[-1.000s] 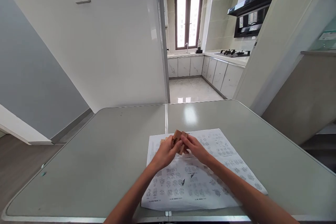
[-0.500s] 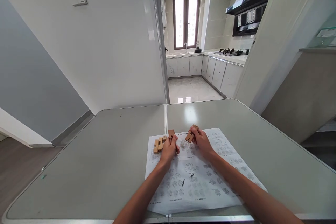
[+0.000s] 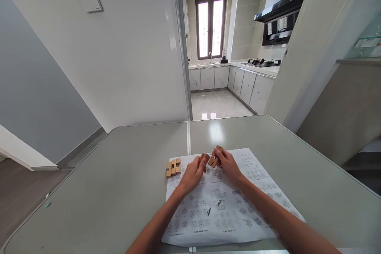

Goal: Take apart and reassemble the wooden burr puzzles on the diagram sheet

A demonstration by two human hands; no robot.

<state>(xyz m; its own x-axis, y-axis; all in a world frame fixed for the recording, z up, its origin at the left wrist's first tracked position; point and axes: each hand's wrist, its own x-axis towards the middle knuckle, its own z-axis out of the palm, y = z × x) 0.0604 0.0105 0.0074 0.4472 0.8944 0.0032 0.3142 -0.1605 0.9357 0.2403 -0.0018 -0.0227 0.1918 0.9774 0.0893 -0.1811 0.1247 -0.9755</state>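
My left hand (image 3: 193, 172) is closed around a brown notched wooden puzzle piece (image 3: 204, 156), mostly covered by the fingers. Close beside it, my right hand (image 3: 228, 163) pinches another notched wooden piece (image 3: 213, 161), which is tilted and carries a small dark mark. The two pieces are very near each other; whether they touch I cannot tell. Several lighter wooden pieces (image 3: 173, 168) stand side by side left of my left hand, at the upper left corner of a printed sheet (image 3: 220, 222). Both hands are over this sheet, which shows rows of small line diagrams.
The sheet lies on a grey-green table (image 3: 125, 190) with a metal seam (image 3: 188, 137) down its middle. A white wall (image 3: 143, 59) rises behind the table's left half. Past a doorway are kitchen cabinets (image 3: 214, 77) and a gas stove (image 3: 263, 62).
My left hand has come away from the row of lighter pieces, bringing its brown piece closer to the one in my right hand. The view has tipped slightly upward.
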